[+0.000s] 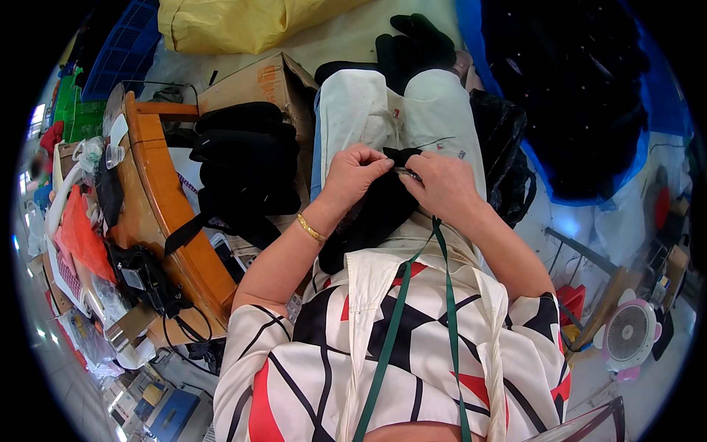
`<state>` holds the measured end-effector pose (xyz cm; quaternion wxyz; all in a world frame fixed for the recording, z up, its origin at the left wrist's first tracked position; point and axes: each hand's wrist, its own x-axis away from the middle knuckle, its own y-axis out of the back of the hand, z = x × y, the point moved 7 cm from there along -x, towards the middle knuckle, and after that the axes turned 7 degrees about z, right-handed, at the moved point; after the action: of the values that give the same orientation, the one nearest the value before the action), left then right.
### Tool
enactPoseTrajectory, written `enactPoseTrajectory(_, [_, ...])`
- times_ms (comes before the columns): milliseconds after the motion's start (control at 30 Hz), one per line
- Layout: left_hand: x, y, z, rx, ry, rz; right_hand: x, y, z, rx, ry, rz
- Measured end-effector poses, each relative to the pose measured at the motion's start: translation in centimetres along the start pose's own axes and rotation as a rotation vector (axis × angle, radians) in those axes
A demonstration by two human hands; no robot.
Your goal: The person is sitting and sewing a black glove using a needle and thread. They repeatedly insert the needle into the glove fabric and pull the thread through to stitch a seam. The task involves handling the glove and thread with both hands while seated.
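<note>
"Two bare hands meet over the lap. How are the fingers set?"

"Nearly closed on both sides. On the left hand [350,177], thumb and forefinger are pinched together at the tips, with an edge of black cloth [384,210] between them. On the right hand [445,184], the fingers are curled in and close to the thumb, around a small metal thing [403,171]. Too little of it shows to tell its kind."

"And the cloth, where does it lie?"

"Its worked edge is right at the fingertips, in the narrow gap between the hands. The rest drapes below them, down over the lap toward the person's waist. A thin dark thread [436,141] sticks out above the right knuckles."

"What about the arms?"

"Both forearms come up from below, elbows bent and out to the sides, slanting inward until the fingertips almost touch. The backs of both hands are turned mostly upward. A gold bracelet [311,227] sits on the left wrist, and a green ribbon [445,258] hangs from the chest to just beside the right wrist."

"Anything near the left arm?"

"A pile of black pieces [247,162], beside an orange-brown wooden chair [173,210]. Well off to the right, a blue-lined sack [563,195] holds more black stuff."
</note>
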<state>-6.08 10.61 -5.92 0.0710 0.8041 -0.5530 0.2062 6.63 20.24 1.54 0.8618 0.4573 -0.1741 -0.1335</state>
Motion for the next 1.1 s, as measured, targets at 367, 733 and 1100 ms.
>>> enactPoseTrajectory(367, [-0.1,0.2,-0.1,-0.027,-0.013,0.006,0.7,-0.2,0.7,0.023,0.018,0.022])
enactPoseTrajectory(733, [4.1,-3.1,-4.8,-0.392,-0.081,0.255,1.9,-2.8,-1.2,-1.558,-0.285,0.101])
enactPoseTrajectory(1100, [4.0,-1.4,0.3,-0.264,0.062,0.070,4.7,1.3,-6.8,-1.920,-0.155,-0.306])
